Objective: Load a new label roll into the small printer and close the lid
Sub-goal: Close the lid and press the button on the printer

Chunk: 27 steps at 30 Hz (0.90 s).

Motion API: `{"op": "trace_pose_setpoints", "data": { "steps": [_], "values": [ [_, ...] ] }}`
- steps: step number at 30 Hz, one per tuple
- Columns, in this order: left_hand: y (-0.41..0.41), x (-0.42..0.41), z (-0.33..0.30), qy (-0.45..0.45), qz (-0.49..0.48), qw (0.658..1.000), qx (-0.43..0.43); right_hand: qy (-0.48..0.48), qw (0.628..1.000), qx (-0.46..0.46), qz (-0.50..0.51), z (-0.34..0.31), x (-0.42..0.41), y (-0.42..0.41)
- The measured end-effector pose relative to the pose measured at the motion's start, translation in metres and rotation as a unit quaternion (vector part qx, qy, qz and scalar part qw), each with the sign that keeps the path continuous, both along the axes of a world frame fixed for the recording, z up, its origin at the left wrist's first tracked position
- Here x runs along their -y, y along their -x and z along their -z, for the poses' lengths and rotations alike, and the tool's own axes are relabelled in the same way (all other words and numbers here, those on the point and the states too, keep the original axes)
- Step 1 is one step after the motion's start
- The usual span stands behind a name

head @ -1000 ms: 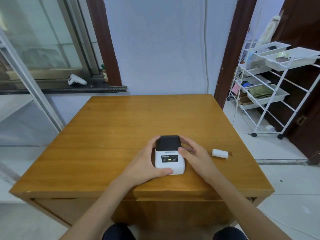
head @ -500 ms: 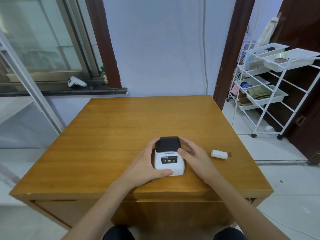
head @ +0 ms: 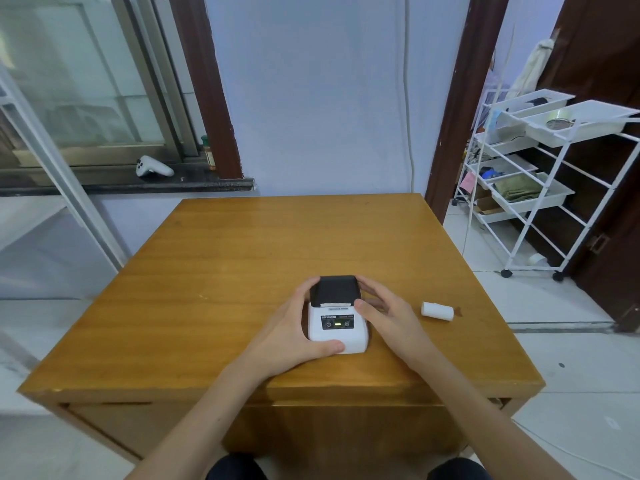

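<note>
A small white printer (head: 337,323) with a black lid (head: 334,289) stands near the front of the wooden table (head: 242,258), lid down, a green light lit on its front panel. My left hand (head: 294,334) wraps its left side, thumb across the front lower edge. My right hand (head: 384,315) rests against its right side, thumb at the lid's right corner, fingers behind the lid. A white label roll (head: 437,310) lies on its side on the table, to the right of my right hand and apart from it.
A white wire shelf cart (head: 540,188) with trays stands on the floor to the right of the table. A white controller (head: 152,167) lies on the dark window ledge at the back left. The table's front edge is just below my wrists.
Both hands stay on the printer; the view has shifted slightly, and my right thumb sits a little higher by the lid. The roll has not moved.
</note>
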<state>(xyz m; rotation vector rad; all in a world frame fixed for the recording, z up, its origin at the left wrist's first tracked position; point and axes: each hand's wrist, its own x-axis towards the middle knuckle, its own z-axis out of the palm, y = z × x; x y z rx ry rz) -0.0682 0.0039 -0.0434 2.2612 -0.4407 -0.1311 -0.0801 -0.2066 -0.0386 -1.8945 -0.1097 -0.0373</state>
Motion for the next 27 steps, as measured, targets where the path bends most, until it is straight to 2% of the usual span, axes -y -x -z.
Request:
{"op": "trace_pose_setpoints", "data": {
  "steps": [21,27],
  "values": [
    [-0.0003,0.0004,0.0002,0.002,0.0,1.0,0.009,0.008,1.0,-0.016,-0.023,-0.0002,0.0004,0.0015],
    [-0.0002,0.0,0.0014,0.001,0.0,1.0,0.01,0.06,0.997,-0.029,-0.042,0.0044,-0.0028,0.0005]
  ]
}}
